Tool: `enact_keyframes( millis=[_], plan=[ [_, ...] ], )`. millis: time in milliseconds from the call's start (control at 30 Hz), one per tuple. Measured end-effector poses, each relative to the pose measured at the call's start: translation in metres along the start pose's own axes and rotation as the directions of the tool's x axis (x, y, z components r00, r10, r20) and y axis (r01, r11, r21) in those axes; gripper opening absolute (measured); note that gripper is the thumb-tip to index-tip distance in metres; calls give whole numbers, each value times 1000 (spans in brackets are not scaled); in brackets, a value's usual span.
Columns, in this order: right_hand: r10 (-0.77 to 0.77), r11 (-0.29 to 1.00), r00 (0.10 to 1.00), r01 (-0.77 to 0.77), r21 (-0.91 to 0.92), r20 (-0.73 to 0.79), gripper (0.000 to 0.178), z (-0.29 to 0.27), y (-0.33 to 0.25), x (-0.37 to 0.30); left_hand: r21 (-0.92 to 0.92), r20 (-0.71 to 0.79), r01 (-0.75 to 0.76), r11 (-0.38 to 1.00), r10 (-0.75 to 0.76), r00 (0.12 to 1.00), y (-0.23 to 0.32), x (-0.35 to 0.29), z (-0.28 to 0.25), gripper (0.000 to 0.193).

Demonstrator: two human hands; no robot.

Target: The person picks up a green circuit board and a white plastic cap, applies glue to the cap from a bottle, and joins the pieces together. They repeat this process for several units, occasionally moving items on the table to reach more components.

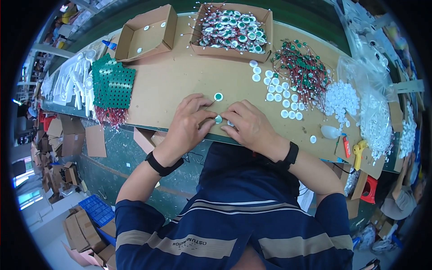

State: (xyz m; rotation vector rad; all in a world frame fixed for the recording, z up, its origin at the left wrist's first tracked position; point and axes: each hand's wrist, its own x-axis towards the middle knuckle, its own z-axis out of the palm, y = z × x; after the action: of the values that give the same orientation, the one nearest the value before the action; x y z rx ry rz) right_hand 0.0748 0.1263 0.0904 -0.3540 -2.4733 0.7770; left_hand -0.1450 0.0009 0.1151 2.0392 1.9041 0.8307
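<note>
Close to the table's near edge, a small round disc, green with a white rim (218, 119), sits between my two hands. My left hand (188, 122) pinches it from the left with thumb and index finger. From the other side, the curled fingers of my right hand (252, 127) reach it with their tips. Another white disc (230, 123) is partly hidden under my right fingers. Just beyond my hands lies a white round cap with a green centre (218, 96).
White caps (278, 88) stand in rows at right, beside green discs with red wires (302, 63) and loose white pieces (342, 99). A yellow glue gun (358, 153) lies far right. Green circuit panels (112, 81) and cardboard boxes (155, 42) (234, 54) occupy the left and back.
</note>
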Motion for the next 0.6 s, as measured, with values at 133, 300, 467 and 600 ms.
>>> enact_keyframes(
  millis=[133,300,467,600],
  plan=[
    [-1,1000,1000,1,-19,-5,31,3,1,0,-40,-5,4,999,-4,1000,1,-2,4,29],
    [-12,999,1000,12,-32,-13,24,6,4,2,-56,-13,8,998,-9,1000,0,-1,5,29],
    [12,1000,1000,-11,9,-26,18,3,-1,5,-44,-26,-6,999,5,1000,-1,-3,5,31],
    [17,998,999,-14,64,-45,14,10,5,6,-31,-25,-10,999,9,1000,0,-3,6,32]
  ],
)
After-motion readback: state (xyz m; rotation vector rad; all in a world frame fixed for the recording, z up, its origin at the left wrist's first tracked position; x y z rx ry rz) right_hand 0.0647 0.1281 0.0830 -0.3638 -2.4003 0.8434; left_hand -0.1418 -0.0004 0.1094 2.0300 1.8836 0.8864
